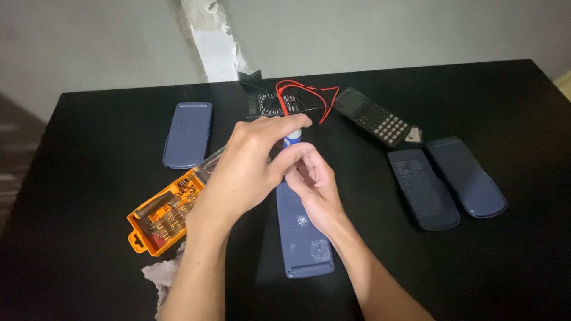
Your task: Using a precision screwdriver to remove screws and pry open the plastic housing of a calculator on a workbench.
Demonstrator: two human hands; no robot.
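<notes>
Both my hands meet over the middle of a black table point(89, 131). My left hand point(244, 163) pinches the top of a small blue-and-white cylindrical object point(292, 138) between thumb and fingers. My right hand point(315, 184) grips the same object from below, fingers curled. Directly beneath them lies a blue calculator back shell point(302, 238), face down. An open orange case of screwdriver bits point(162, 221) sits just left of my left wrist.
A multimeter point(264, 104) with red and black leads point(312, 95) lies at the far middle. A dark calculator point(373, 116) rests to its right. Blue covers lie at the left point(188, 134) and right point(421, 187), point(467, 177). Crumpled paper point(160, 274) sits near the front edge.
</notes>
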